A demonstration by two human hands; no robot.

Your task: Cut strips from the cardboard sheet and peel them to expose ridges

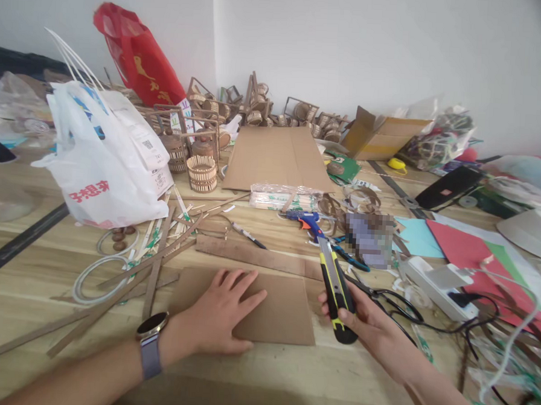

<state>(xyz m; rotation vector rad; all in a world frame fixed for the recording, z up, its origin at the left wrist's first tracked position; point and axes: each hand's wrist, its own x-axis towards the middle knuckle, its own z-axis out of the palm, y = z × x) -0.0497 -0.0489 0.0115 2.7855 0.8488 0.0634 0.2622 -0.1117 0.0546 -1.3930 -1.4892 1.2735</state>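
My left hand (223, 312) lies flat with fingers spread on a rectangular piece of brown cardboard (283, 306) on the table. A watch is on that wrist. To the right, my right hand (359, 316) grips a black and yellow utility knife (336, 290), its blade out and pointing away from me. The knife is held over the right end of the cardboard. Just beyond the cardboard lies a long brown strip (258, 256). A blue hot glue gun (310, 223) rests past the knife's blade.
Black-handled scissors (392, 302) and a white power strip (442, 290) lie at the right. Wooden strips (158, 263) and a white plastic bag (100, 157) occupy the left. A larger cardboard sheet (277, 154) and small slatted buckets (202, 173) stand farther back.
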